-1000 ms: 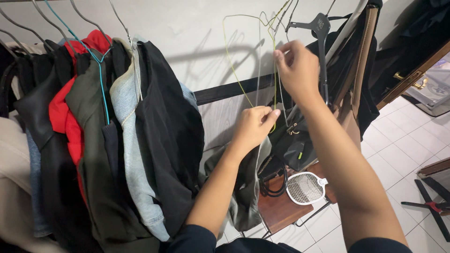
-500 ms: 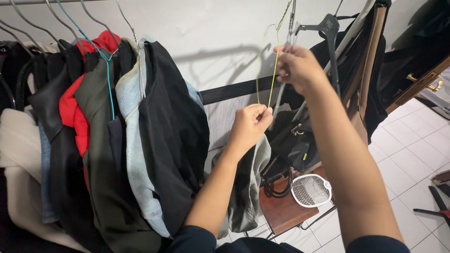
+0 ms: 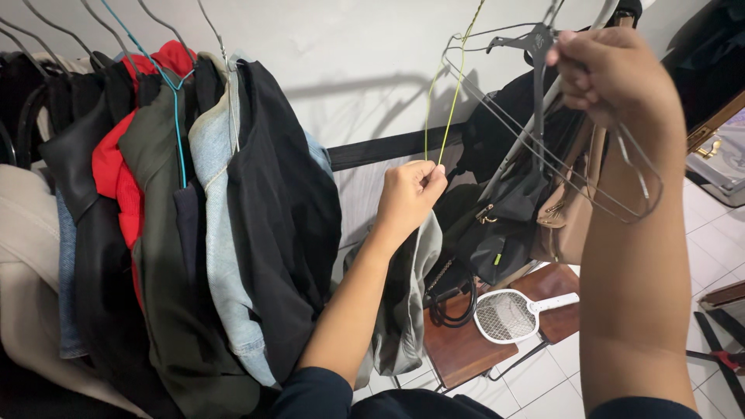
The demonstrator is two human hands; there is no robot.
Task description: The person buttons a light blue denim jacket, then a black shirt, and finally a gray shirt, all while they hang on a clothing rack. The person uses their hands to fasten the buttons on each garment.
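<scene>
White wall and pale floor tiles back a crowded row of hung clothes [image 3: 178, 217] at the left: black, olive, red and denim pieces on wire hangers. At the right end hang a black bag [image 3: 504, 233] and a tan bag [image 3: 566, 221], above a brown wooden stool [image 3: 466, 349] that carries a white racket-shaped bug zapper [image 3: 508, 314] near its right edge. Raised at the upper right, the right hand [image 3: 613, 77] has its fingers clamped on a bunch of grey wire hangers [image 3: 559, 167], which slant down to the right past the forearm. Lower, near the middle, the left hand [image 3: 407, 198] pinches with closed fingers the bottom of a thin yellow-green wire hanger [image 3: 444, 116] that hangs down from above.
</scene>
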